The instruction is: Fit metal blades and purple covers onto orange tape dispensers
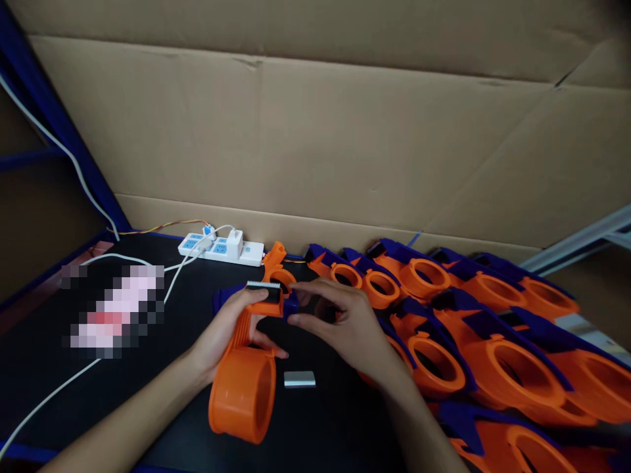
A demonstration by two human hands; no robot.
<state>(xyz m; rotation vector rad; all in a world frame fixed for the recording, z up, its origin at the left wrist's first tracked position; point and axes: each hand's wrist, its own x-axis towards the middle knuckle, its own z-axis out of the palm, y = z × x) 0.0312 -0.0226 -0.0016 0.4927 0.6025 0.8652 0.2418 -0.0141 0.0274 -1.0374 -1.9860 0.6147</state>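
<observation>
Place: a small assembly workshop, probably part of a factory line.
Bench: black work mat [54, 368] edged by a blue metal frame [59, 131].
Right: rows of identical orange-and-blue tape dispensers [497, 328].
Far: cardboard sheets [305, 131] walling off the station.
Far left: white power strip [221, 248] with plugged cables.

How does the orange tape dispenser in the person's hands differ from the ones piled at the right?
The held tape dispenser is gripped by the left hand, its round holder toward the camera, while the piled dispensers lie overlapping on the black table. The right hand's fingertips touch the held one's blue front part; nobody touches the pile. Both are orange with blue parts.
</observation>
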